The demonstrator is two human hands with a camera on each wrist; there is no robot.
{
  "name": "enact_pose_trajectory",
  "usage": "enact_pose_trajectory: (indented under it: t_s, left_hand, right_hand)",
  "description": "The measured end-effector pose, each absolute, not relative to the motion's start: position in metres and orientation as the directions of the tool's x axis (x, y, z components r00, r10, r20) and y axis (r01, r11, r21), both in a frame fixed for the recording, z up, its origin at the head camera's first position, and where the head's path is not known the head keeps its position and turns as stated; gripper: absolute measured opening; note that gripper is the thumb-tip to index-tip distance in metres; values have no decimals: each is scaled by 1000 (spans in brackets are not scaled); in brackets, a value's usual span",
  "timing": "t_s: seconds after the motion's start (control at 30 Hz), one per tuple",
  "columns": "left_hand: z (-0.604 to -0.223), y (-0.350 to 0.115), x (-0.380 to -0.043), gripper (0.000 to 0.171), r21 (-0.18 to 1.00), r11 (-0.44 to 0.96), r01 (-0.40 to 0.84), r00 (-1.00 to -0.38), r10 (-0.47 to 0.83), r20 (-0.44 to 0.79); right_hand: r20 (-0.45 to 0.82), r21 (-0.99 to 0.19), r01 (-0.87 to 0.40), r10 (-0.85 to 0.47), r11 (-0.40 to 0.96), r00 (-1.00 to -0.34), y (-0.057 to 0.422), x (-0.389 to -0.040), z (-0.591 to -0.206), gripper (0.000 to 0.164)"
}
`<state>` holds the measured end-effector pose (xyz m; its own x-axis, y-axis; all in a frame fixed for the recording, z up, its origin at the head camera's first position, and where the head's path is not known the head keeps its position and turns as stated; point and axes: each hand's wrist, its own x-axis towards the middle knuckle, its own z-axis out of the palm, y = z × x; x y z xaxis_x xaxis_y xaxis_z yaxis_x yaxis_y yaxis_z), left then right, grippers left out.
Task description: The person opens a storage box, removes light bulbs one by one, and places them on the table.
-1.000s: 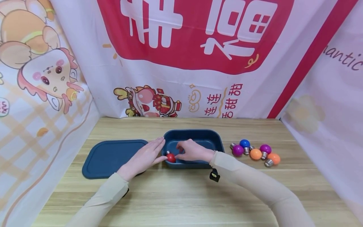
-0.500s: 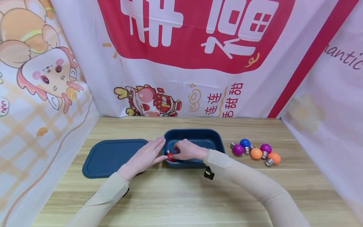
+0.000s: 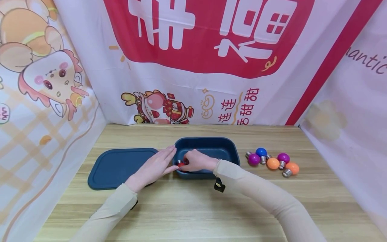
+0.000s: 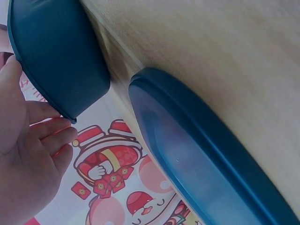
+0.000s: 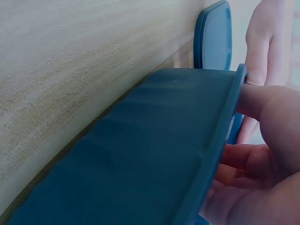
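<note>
A dark blue rectangular box (image 3: pixel 196 175) stands on the wooden table. In its near left corner lies a red light bulb (image 3: pixel 180 164) with a metal base. My right hand (image 3: pixel 198 160) reaches into the box and grips that bulb with curled fingers, which cover much of it. The right wrist view shows the fingers inside the box wall (image 5: pixel 140 140), which hides the bulb. My left hand (image 3: pixel 154 168) rests along the box's left end with straight fingers; in the left wrist view its fingertips touch the rim (image 4: pixel 47 101).
Left of the box lies its flat blue lid (image 3: pixel 118 168), partly under my left hand. To the right, several loose bulbs lie grouped: a purple bulb (image 3: pixel 253 159), a blue bulb (image 3: pixel 261 153) and an orange bulb (image 3: pixel 273 163) among them. A printed cloth (image 3: pixel 193 111) hangs behind.
My right hand has moved left and closed over the red bulb, covering more of it. The left hand stays at the box's end.
</note>
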<state>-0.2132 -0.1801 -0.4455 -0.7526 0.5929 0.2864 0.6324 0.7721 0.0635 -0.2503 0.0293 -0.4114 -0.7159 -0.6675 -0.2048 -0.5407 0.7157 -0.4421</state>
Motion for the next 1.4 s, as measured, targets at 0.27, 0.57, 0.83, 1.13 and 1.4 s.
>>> enact_pose_trajectory:
  t_s: [0.27, 0.57, 0.83, 1.13, 1.4]
  left_hand:
    - [-447, -180, -215, 73, 83, 784, 615, -775, 582, 246]
    - [-446, -180, -215, 74, 74, 781, 620, -768, 585, 260]
    - [-447, -180, -214, 73, 90, 783, 615, -774, 579, 254]
    - [-446, -179, -213, 73, 96, 783, 614, -776, 578, 254]
    - [-444, -180, -213, 73, 122, 795, 594, -798, 563, 215]
  right_hand:
    - [-219, -446, -529, -661, 722, -718, 28, -252, -416, 23]
    - [-238, -440, -509, -642, 740, -729, 27, -252, -415, 20]
    - [-228, -443, -517, -650, 732, -725, 30, -249, -413, 18]
    - [-201, -465, -494, -631, 735, -749, 47, -251, -407, 24]
    - [-168, -476, -482, -614, 736, -771, 67, -250, -399, 28]
